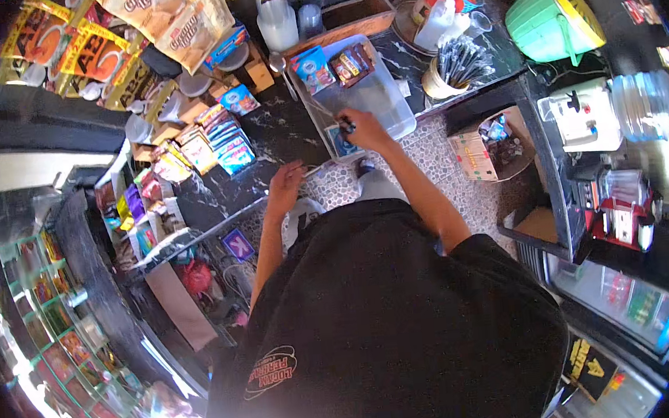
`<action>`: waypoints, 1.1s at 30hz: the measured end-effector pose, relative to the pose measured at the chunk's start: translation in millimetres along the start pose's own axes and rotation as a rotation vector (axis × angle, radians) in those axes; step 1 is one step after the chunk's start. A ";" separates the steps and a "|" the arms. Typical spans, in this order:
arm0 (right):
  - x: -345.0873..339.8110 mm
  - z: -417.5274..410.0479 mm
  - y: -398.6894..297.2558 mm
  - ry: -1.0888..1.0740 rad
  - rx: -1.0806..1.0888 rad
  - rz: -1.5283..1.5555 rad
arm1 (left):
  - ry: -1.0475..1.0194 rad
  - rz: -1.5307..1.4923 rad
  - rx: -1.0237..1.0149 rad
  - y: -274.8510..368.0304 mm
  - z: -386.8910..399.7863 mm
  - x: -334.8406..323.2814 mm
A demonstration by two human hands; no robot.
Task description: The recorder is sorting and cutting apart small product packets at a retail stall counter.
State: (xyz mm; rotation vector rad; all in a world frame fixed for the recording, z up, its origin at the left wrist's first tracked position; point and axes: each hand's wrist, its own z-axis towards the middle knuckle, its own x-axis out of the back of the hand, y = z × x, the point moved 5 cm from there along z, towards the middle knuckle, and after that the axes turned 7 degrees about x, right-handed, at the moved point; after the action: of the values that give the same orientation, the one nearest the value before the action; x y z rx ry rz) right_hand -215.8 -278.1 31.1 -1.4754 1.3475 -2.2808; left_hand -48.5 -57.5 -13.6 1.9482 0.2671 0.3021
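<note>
My right hand [365,130] is over the near left corner of a translucent plastic tray [388,106]. Its fingers are curled around a small dark object [347,126], too indistinct to name. A blue packet [339,142] shows just under those fingers. Farther back in the tray lie a blue-and-white sachet [313,70] and a brown sachet pack [352,65]. My left hand [287,184] is at the front edge of the black marbled counter [279,124], left of the tray; whether it holds anything is unclear.
Rows of drink sachets [200,143] stand on the counter's left. At the right are a cup of wrapped black straws [442,80], a green bucket [551,23] and a water dispenser [583,115]. A cardboard box [473,158] holding wrappers sits below the counter.
</note>
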 end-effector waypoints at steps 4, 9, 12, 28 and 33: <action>13.0 11.5 24.8 -0.205 0.000 -0.114 | 0.087 -0.119 0.058 -8.0 0.8 -24.5; 0.5 11.3 42.9 -0.357 0.072 -0.039 | 0.306 -0.177 0.174 -26.3 -2.0 -57.0; -0.4 14.0 60.7 -0.316 0.158 0.119 | 0.402 -0.339 0.170 -28.4 -13.2 -86.7; 20.6 23.8 117.0 -0.356 -0.280 0.588 | 0.703 0.139 0.083 75.2 -16.9 -143.6; 52.5 31.0 95.4 -0.410 -0.540 0.786 | 0.572 0.677 -0.267 130.6 28.2 -156.4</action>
State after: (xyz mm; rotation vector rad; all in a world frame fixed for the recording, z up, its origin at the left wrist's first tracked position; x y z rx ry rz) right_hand -252.3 -381.3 2.3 -1.1100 2.0025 -1.1247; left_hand -180.5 -182.3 82.9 1.5969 -0.0812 1.2771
